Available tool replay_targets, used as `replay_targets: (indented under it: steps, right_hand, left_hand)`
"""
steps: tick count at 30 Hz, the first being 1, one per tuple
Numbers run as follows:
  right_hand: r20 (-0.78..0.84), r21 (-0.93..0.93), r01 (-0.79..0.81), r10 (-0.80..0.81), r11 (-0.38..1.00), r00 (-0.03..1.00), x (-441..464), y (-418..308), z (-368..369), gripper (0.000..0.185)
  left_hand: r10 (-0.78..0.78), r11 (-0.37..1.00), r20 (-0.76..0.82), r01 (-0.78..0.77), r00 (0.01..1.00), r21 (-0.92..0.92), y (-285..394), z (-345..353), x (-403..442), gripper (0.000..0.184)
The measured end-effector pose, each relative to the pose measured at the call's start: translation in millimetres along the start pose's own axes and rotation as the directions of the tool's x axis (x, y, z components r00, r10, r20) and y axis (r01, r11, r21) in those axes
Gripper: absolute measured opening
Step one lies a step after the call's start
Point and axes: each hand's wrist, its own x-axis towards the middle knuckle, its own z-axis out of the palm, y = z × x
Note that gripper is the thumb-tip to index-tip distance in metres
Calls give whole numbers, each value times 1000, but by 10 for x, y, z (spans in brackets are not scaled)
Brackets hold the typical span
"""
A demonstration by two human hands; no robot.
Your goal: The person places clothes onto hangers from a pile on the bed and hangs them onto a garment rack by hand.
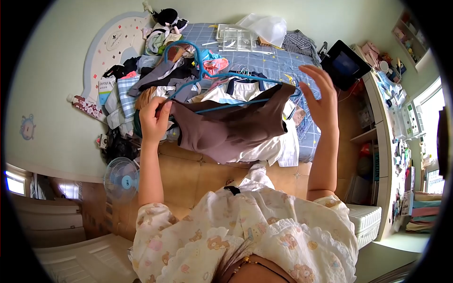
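Observation:
A brown tank top [226,134] with moulded cups hangs in front of me on a blue clothes hanger [203,70], its hook pointing up and to the left. My left hand [156,118] is closed on the top's left strap at that end of the hanger. My right hand [322,99] is open beside the other strap, with fingers and thumb apart. Whether it touches the hanger's tip I cannot tell. Behind the top, a white shirt [283,147] with a dark collar lies on the bed.
A blue checked bed [302,61] carries a heap of clothes [141,85] on the left and clear plastic pieces [236,37] at the back. A fan [121,178] stands on the floor at left. On the right are a laptop [345,63], a cluttered desk [382,108] and a white suitcase [364,224].

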Motion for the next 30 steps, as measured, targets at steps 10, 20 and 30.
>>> replay_targets:
  steps: [10,20,30]
  right_hand:
    - [182,81,-135,119,987,976,-218,103,112,15]
    - [-32,69,-147,150,987,988,-201,306,-45,12]
    - [321,174,-412,344,894,882,-741,554,-273,19]
  left_hand:
    - [86,996,140,-86,986,-8,123,189,293,13]
    - [101,985,234,-131,967,113,42,292,475,13]
    - [-38,987,290,82,956,-142,-117,368,20,10]
